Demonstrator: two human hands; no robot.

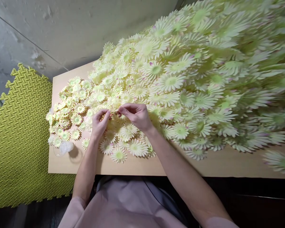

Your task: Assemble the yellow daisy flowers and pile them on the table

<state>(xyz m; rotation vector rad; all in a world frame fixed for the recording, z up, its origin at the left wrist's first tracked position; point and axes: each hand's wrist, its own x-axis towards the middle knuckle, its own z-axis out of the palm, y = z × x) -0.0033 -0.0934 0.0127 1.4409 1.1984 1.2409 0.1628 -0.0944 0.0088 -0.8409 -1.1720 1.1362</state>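
My left hand [100, 122] is closed in a pinch, thumb against fingers, over the flower pile. My right hand [136, 115] pinches from the other side, its fingertips nearly meeting those of the left. Something small and thin, yellowish with a dark part, shows between the fingertips; its kind is too small to make out. Pale yellow artificial flower heads [137, 147] with green centres lie beneath and around both hands. Left of my left hand are smaller flower heads [76, 119] with dark-edged petals, loosely heaped.
A clear plastic cup [66, 147] lies near the table's left front corner. The light wooden table [133, 167] carries a tall flower heap [204, 79] rising to the right. A yellow foam mat [21, 133] stands at the left, and a grey wall [85, 28] is behind.
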